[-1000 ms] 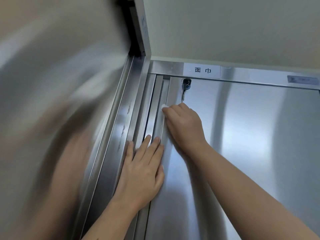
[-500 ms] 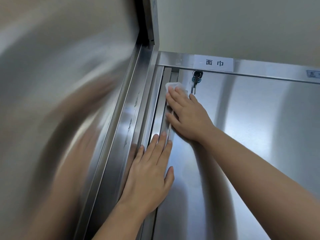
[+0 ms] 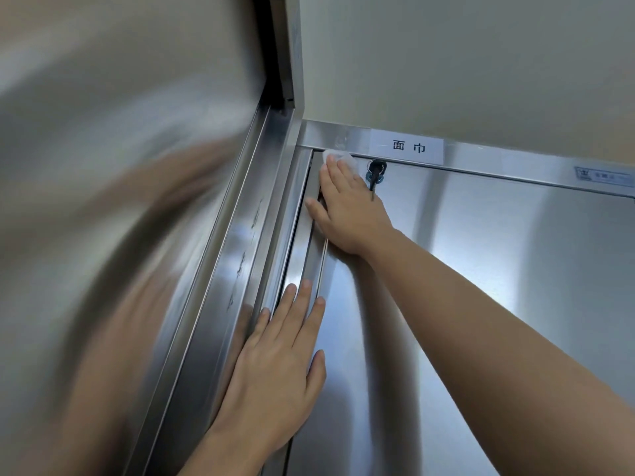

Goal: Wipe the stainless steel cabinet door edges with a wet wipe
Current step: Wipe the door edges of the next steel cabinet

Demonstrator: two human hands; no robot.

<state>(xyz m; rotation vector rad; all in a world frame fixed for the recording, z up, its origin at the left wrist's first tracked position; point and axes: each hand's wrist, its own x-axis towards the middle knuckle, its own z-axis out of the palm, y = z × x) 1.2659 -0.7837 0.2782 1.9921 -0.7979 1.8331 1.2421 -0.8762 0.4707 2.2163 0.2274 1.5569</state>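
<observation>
A stainless steel cabinet door point(image 3: 481, 304) fills the right of the view, its left edge point(image 3: 314, 262) running up to the top left corner. A white wet wipe point(image 3: 340, 158) lies against that top corner under the straight fingers of my right hand point(image 3: 347, 207), which presses it flat. Lower down, my left hand point(image 3: 278, 365) rests flat on the door's left edge with its fingers spread.
A key point(image 3: 374, 175) hangs in the lock just right of the wipe. A white label point(image 3: 407, 146) sits on the steel top frame point(image 3: 515, 166). Another steel cabinet front point(image 3: 120, 235) stands at the left, with a cream wall point(image 3: 464, 63) above.
My right hand has slid the wipe up the door's left edge from beside the key to the top corner. My left hand has stayed flat on the edge.
</observation>
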